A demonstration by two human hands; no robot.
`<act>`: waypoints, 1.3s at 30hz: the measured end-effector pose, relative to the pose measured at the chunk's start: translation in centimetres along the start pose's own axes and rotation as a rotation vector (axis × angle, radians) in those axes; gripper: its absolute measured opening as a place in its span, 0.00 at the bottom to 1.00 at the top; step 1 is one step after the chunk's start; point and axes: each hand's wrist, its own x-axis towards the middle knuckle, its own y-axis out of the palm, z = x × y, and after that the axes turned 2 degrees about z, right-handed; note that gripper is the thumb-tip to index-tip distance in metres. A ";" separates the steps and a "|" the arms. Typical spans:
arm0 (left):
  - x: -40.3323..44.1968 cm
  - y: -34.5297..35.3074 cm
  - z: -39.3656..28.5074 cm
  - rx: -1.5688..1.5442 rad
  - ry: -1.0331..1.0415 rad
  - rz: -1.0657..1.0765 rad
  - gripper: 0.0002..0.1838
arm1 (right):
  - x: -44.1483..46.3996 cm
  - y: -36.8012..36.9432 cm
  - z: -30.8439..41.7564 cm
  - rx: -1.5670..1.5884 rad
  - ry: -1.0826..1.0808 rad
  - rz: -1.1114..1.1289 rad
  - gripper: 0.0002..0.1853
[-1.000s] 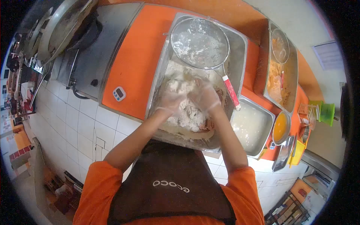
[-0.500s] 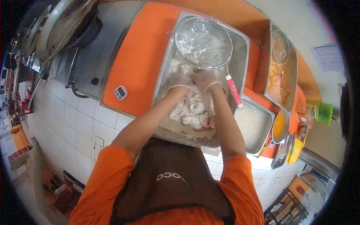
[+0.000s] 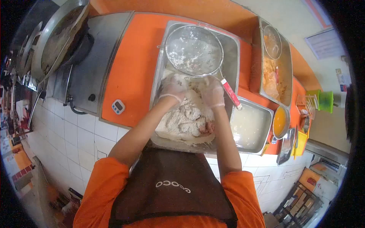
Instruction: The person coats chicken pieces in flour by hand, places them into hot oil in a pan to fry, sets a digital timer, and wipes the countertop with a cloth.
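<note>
My left hand [image 3: 173, 87], in a clear plastic glove dusted white, is down in the flour [image 3: 167, 123] on the left side of a deep metal tray [image 3: 155, 89]. My right hand [image 3: 213, 93], gloved the same way, is down in it on the right side. Flour and blur hide the fingers of both hands, so their grip does not show. Flour-coated pieces of raw meat [image 3: 190, 116] lie between and below my hands, and one pinkish end shows at the lower right. A round mesh strainer [image 3: 194, 49] with a red-and-white handle [image 3: 230, 94] rests across the tray's far end.
To the right stand a tray of milky liquid [image 3: 249, 125], a bowl of orange liquid [image 3: 280, 121] and a tray of orange crumbs with another strainer [image 3: 272, 41]. A timer [image 3: 118, 106] lies on the orange counter [image 3: 131, 64]. A large wok [image 3: 61, 41] sits at far left.
My hands have moved apart, from close together in the middle to the left and right of the meat. The view has shifted slightly.
</note>
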 end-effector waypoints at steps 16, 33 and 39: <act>-9.1 -3.7 -0.3 -0.220 0.185 0.098 0.45 | -0.4 -6.9 2.2 -0.516 0.079 0.037 0.14; -9.7 -3.4 0.3 -0.396 0.391 0.047 0.42 | -5.8 -0.2 0.6 0.152 -0.012 -0.132 0.13; -8.2 -1.0 2.1 -0.425 0.445 0.030 0.40 | -7.6 -0.1 2.2 0.128 -0.098 -0.043 0.19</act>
